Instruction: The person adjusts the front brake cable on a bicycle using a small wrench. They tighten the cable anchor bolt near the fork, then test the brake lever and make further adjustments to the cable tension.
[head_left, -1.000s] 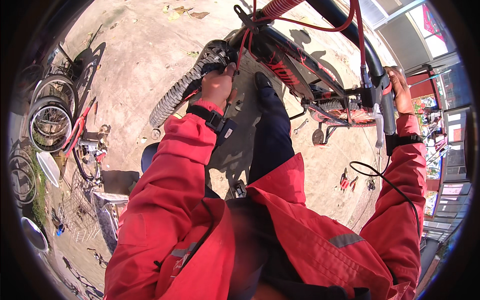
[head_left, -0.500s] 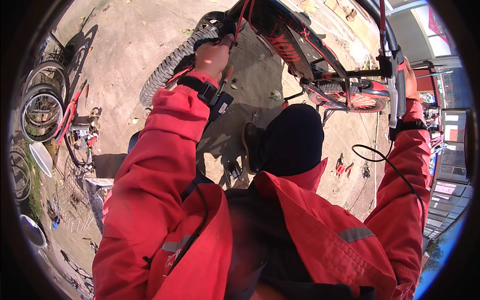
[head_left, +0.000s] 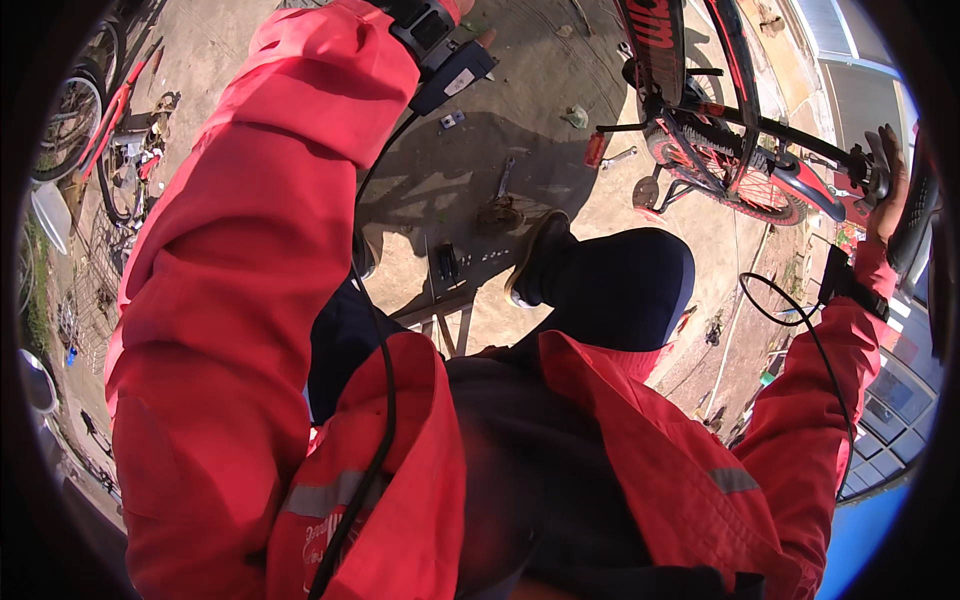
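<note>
Black-and-red bicycle (head_left: 748,112) spans leftward from the right hand (head_left: 892,190), whose fingers extend, perhaps steadying it. Left hand (head_left: 464,6) is cropped; I cannot tell its grip.

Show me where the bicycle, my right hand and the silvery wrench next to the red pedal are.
Bicycle (head_left: 656,45): head view, on its broad black tube with red markings.
Right hand (head_left: 888,195): head view, on the middle of the hand.
Wrench (head_left: 619,158): head view, on the middle of its handle.
</note>
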